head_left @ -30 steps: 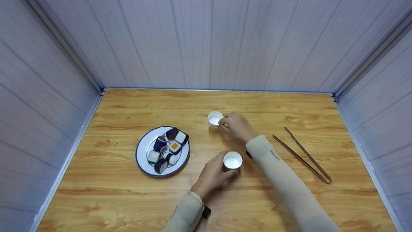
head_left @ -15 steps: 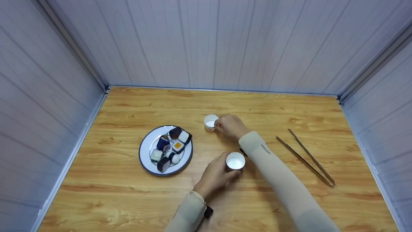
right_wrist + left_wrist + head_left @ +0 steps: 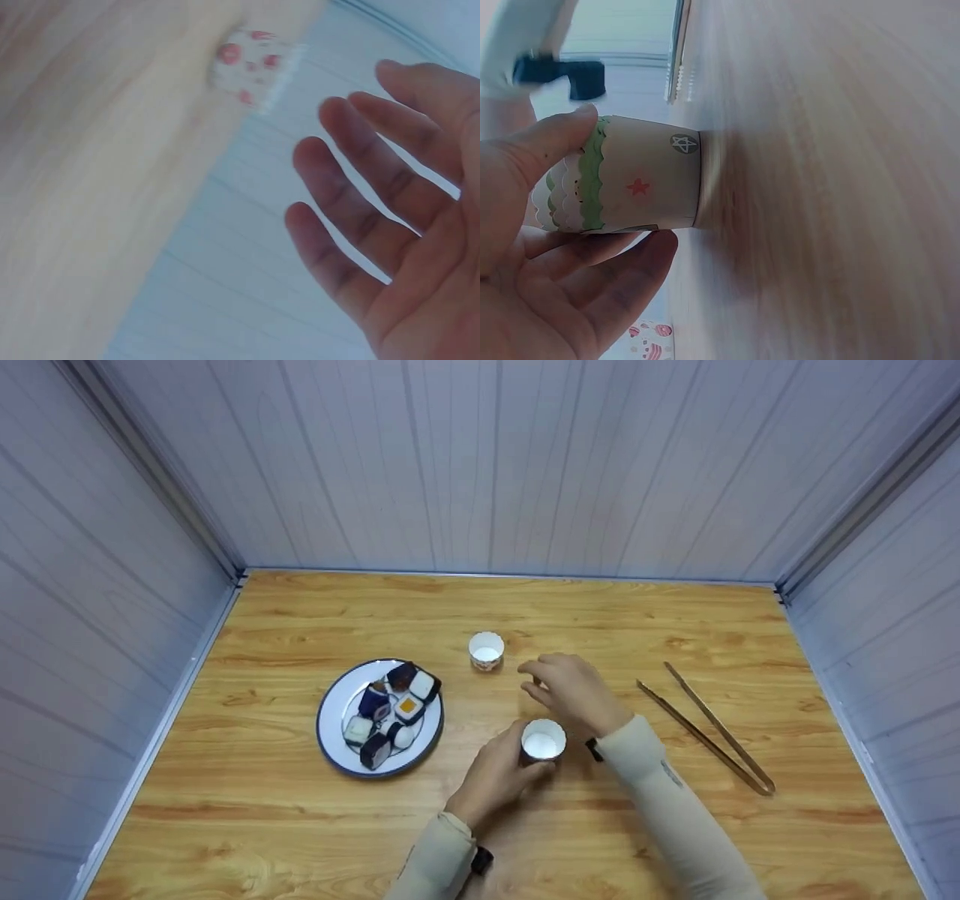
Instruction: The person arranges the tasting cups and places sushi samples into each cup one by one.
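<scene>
My left hand [image 3: 491,776] grips a paper baking cup [image 3: 543,739] between thumb and fingers, mouth up on the table. Its side in the left wrist view is pale, with a green and white scalloped rim [image 3: 591,180], a red star and a dark badge. Farther back stands a second paper cup [image 3: 486,651], white inside and upright. Red and pink prints cover the outside of this far cup [image 3: 251,67] in the right wrist view. To its right my right hand [image 3: 574,694] hovers with fingers spread and holding nothing, apart from both cups.
On the left, a white plate [image 3: 335,720] with a blue rim bears several sushi-like pieces [image 3: 409,707]. Metal tongs [image 3: 716,727] lie spread on the right of the wooden table [image 3: 247,802]. Pale panel walls [image 3: 491,472] enclose the back and both sides.
My right hand moved the far cup a little left and nearer, let go of it, then drew back to the right. The left hand stays on its cup.
</scene>
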A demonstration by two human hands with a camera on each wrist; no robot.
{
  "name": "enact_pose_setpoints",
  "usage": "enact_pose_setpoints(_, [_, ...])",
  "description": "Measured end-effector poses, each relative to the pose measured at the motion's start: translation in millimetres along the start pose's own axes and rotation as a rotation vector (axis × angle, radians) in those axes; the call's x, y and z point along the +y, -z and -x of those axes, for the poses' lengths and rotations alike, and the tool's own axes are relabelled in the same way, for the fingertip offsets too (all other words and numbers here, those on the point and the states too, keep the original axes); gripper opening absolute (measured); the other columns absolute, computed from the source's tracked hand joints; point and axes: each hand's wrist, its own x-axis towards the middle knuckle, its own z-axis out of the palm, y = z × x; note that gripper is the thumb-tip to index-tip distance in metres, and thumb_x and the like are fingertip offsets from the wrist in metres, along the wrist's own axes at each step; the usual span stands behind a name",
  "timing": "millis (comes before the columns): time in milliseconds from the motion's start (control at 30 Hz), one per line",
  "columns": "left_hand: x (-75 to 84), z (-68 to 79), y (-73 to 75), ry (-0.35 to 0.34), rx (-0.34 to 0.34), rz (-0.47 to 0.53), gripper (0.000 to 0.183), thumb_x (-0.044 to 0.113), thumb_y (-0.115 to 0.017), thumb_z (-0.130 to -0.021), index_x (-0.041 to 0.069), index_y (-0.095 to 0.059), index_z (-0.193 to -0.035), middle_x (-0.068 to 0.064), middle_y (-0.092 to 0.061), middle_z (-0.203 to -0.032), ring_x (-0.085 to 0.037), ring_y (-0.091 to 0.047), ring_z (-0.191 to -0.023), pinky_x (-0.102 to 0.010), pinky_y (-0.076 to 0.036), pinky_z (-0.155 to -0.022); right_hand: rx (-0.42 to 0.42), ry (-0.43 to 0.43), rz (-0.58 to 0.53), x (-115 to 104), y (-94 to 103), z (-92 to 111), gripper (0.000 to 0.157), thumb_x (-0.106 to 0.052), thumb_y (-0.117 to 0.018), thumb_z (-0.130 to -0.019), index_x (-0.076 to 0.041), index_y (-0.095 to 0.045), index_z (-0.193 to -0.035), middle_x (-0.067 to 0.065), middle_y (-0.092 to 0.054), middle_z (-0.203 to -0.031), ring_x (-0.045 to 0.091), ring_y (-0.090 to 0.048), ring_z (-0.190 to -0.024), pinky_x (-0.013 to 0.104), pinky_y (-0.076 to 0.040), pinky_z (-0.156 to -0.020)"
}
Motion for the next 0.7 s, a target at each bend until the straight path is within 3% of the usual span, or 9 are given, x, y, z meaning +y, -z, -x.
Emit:
enact_pose_setpoints(200, [1.8,-0.9,-1.2,0.027,-0.004,-0.013,0.062,0.026,-0.079,-0.089,0.006,-0.049,-0.14,-0.008,-0.061,-0.129,-0.021,-0.058,-0.118,-0.041,-0.049,-0.099,0.124,0.082,0.057,-18.2,13.1,45.4,0.024,-0.017,-0.076,-0.09,-0.005,-0.072,-0.11,0.004,-0.067,-0.085,0.019,-0.063,-0.071,0.036,-0.055,-0.062])
enact_pose_setpoints(400, [2.3,-1.4,-1.5,0.029,-0.009,-0.02,0.059,0.024,-0.077,-0.091,0.007,-0.049,-0.14,-0.009,-0.062,-0.129,-0.021,-0.058,-0.119,-0.041,-0.048,-0.101,0.137,0.047,0.108,-34.4,11.2,84.5,0.025,-0.02,-0.079,-0.087,-0.009,-0.074,-0.109,0.002,-0.066,-0.086,0.019,-0.06,-0.072,0.037,-0.051,-0.06])
enact_pose_setpoints(700, [0.0,0.3,-2.4,-0.019,0.023,-0.039,0.059,0.024,-0.077,-0.09,0.006,-0.049,-0.139,-0.009,-0.062,-0.128,-0.021,-0.058,-0.118,-0.04,-0.049,-0.1,0.091,0.019,0.078,-38.6,-3.2,98.5,0.023,-0.017,-0.081,-0.086,-0.011,-0.073,-0.106,0.002,-0.066,-0.086,0.018,-0.059,-0.072,0.035,-0.047,-0.057])
